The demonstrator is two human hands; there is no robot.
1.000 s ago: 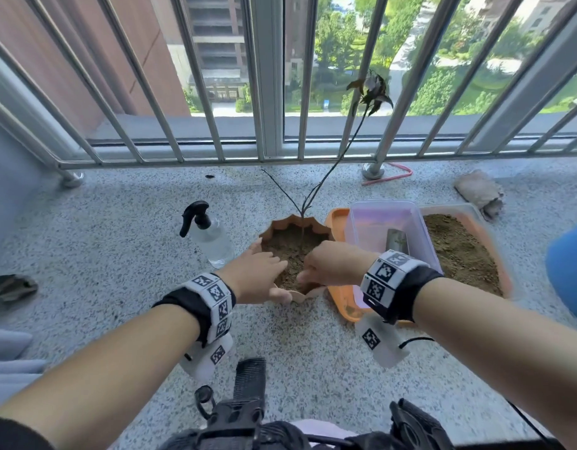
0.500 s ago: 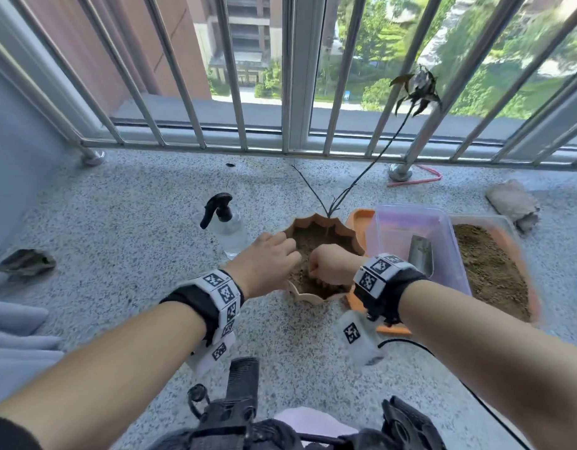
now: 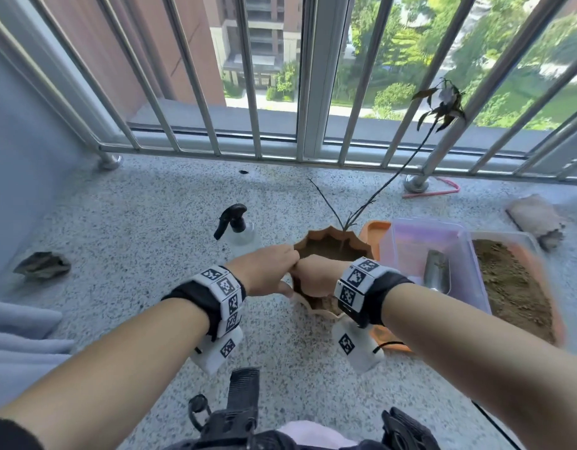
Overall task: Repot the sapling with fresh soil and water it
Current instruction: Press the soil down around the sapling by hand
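Observation:
A scalloped terracotta pot (image 3: 337, 237) stands on the speckled floor, filled with dark soil. The thin sapling (image 3: 407, 164) rises from it and leans right toward the railing, with a few dark drooping leaves at its top. My left hand (image 3: 264, 272) grips the pot's left rim, thumb against the outer wall. My right hand (image 3: 314, 276) is inside the near part of the pot on the soil, back of the hand up and fingertips hidden. The two hands touch at the rim. A clear spray bottle (image 3: 240, 230) with a black trigger stands just left of the pot.
Right of the pot lies an orange tray (image 3: 373, 227) holding a clear plastic box (image 3: 420, 243) with a metal trowel (image 3: 438, 276) and a bin of loose soil (image 3: 511, 290). The railing (image 3: 257, 147) runs along the back. A rag (image 3: 535, 219) lies far right and debris (image 3: 42, 266) far left.
My head has turned left, so everything sits further right in view. Both hands shifted to the pot's left rim and drew together until they touch.

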